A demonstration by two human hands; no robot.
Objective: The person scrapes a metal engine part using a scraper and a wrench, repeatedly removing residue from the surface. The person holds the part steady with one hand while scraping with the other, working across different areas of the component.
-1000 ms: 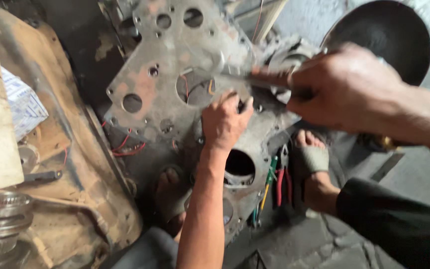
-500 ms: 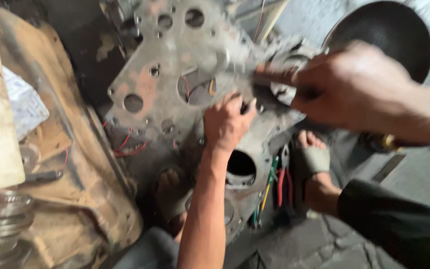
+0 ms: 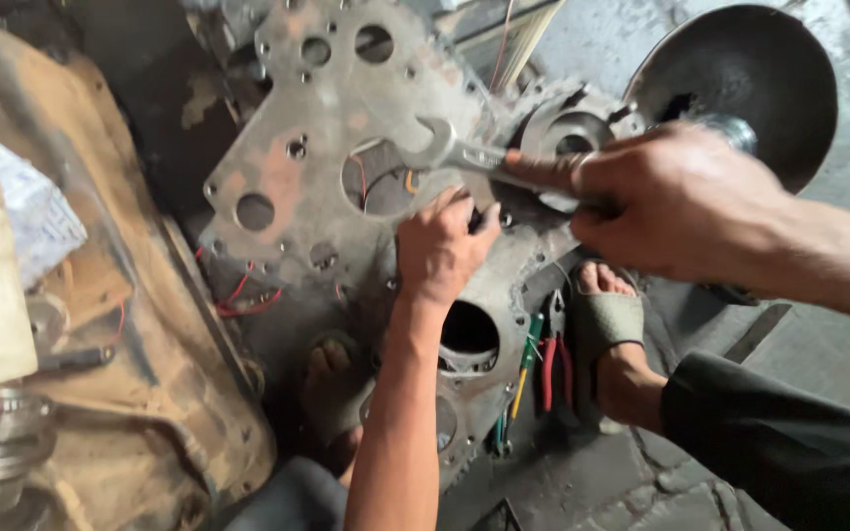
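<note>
**Steel spanner over a perforated plate — slip risk**

Grey steel engine plate (image 3: pixel 346 197), drilled with many round holes, lay tilted left of centre. Left hand (image 3: pixel 440 251) pressed on it, fingers curled, holding nothing. Right hand (image 3: pixel 681 211) was clenched around the open-ended steel spanner (image 3: pixel 464 157), its head over the plate. Sandalled foot (image 3: pixel 607 324) sat below. If the spanner had slipped, knuckles likely met plate edges.

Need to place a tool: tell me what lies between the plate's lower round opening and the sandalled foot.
Head view: screwdrivers and red-handled pliers lie on the floor between that opening and the foot.
</note>
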